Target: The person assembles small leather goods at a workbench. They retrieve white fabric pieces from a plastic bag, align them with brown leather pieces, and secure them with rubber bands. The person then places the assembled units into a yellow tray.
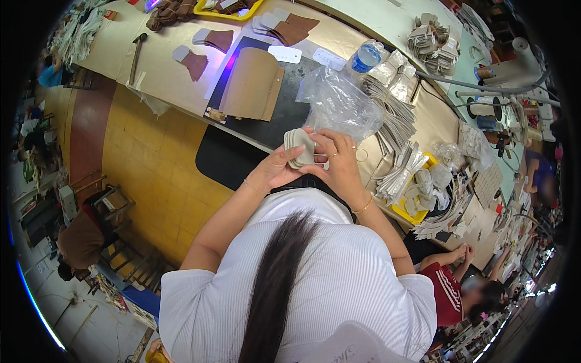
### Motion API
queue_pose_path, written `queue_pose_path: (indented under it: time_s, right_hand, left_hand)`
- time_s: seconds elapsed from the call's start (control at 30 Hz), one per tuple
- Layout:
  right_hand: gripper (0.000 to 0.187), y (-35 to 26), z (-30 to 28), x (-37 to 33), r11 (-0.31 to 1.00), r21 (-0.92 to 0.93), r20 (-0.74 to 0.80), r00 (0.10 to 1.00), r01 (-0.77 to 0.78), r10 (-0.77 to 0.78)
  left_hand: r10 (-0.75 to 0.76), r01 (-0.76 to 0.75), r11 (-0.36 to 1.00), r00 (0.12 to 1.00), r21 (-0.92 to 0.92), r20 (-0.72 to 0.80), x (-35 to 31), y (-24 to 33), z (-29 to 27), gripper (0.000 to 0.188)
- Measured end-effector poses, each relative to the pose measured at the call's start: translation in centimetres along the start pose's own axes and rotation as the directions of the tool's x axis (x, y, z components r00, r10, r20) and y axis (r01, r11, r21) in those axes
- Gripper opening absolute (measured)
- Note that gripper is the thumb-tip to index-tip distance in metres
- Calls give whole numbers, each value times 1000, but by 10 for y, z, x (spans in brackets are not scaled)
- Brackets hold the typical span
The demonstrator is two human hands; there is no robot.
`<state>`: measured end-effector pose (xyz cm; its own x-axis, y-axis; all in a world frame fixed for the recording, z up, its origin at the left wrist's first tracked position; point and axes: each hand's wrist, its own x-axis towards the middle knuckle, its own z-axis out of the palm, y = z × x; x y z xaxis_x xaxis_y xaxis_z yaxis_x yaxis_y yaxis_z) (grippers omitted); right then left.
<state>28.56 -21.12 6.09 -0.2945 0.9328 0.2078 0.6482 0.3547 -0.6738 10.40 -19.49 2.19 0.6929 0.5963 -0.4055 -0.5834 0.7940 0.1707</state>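
Observation:
Close in front of my body, a small stack of pale grey-cream, round-edged flat pieces [297, 144] is held between both hands. My left hand [276, 169] grips the stack from the left, thumb across its face. From the other side my right hand [340, 163] closes on the stack's edge with bent fingers; the fingertips are partly hidden behind it. Just beyond the hands lies a crumpled clear plastic bag [339, 100]. To its left a brown card folder [251, 83] rests on a black mat [293, 115].
Brown-and-white cut pieces [193, 63] and a hammer [137, 57] lie on the far left table. At the right are bundles of pale strips [393, 118], a yellow tray [411, 212], a blue-labelled plastic cup [366, 57] and thread spools [484, 106]. Another person in red [445, 290] sits at right.

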Motion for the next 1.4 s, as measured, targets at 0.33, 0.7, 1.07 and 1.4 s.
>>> queue_pose_path:
  time_s: [0.33,0.7,1.07,1.4]
  right_hand:
    - [103,-4,9,-1,1000,3,229,973,6,-6]
    - [94,2,14,-9,996,-82,75,997,-18,24]
    - [66,52,0,-35,963,69,-223,937,-261,270]
    - [22,188,45,-145,614,-42,-339,589,-788,733]
  left_hand:
    - [-98,134,959,983,249,-153,-8,-1,1,59]
    - [95,40,908,950,417,-297,-3,-14,24,44]
    - [304,-33,639,928,769,-213,4,-15,-20,33]
    - [268,46,520,939,853,-214,7,-6,-32,31]
